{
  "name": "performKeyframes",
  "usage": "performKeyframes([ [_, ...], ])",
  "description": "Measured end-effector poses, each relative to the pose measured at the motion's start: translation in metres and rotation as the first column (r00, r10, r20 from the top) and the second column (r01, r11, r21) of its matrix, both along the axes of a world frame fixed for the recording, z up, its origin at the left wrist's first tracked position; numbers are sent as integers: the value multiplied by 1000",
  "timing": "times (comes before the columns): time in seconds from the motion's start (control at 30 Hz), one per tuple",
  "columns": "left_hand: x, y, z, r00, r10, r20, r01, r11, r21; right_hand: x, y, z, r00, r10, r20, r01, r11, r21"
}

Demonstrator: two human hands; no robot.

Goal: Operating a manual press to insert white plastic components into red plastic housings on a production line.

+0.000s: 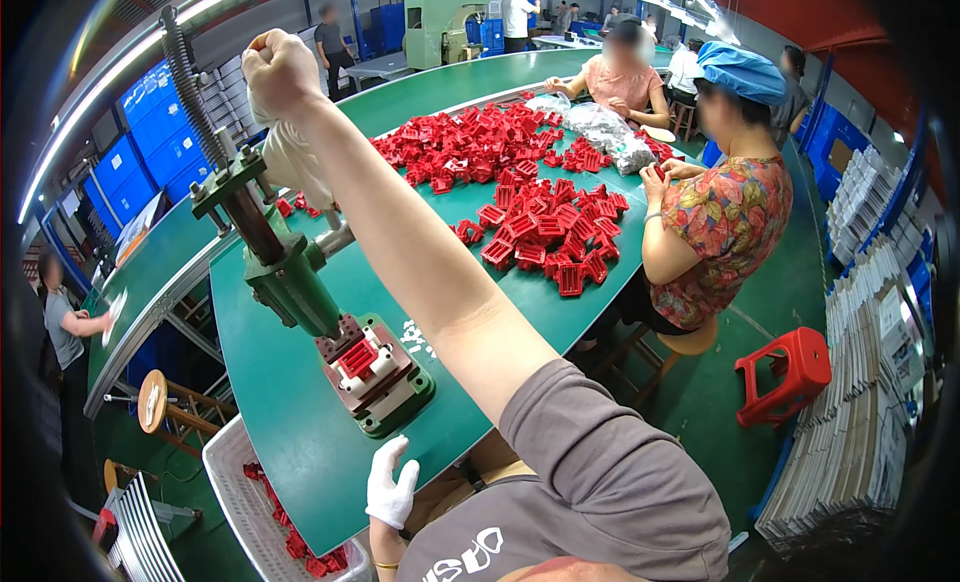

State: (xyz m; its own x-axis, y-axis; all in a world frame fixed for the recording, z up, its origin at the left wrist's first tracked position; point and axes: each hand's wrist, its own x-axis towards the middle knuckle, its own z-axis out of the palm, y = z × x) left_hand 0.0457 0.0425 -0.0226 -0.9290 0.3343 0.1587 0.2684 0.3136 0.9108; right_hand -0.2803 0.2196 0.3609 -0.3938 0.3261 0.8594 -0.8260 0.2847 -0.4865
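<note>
A green hand press [290, 282] stands on the green table. My right arm reaches up across the view, and my bare right hand [283, 74] is closed in a fist at the top of the press's lever, which is wrapped in white cloth [298, 164]. Under the ram, a red slotted plastic part [357, 360] sits in the fixture [388, 377], between pale blocks. Near the table's front edge is my left hand [392, 485] in a white glove, thumb and fingers apart, holding nothing. Small white pieces [415, 335] lie beside the fixture.
Heaps of red plastic parts [550, 225] cover the table's middle and far side. A co-worker in a blue cap [742, 72] sits at the right; another sits beyond. A white basket [235, 492] with red parts stands below left. A red stool [785, 372] is at right.
</note>
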Motion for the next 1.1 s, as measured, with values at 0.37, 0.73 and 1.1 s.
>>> performKeyframes([
  [0.37, 0, 0, 1, 1000, -8, -4, 8, 1000, -7, 11, 3, 3, 990, 112, 91, -116, 993, 35],
  [0.73, 2, 4, 3, 999, -40, 9, 41, 998, -44, 8, 6, 1, 998, 60, 18, -60, 998, 15],
  [1.1, 1, 2, -3, 999, -49, 15, 50, 998, -38, 8, -2, 0, 1000, -23, -2, 23, 1000, -7],
])
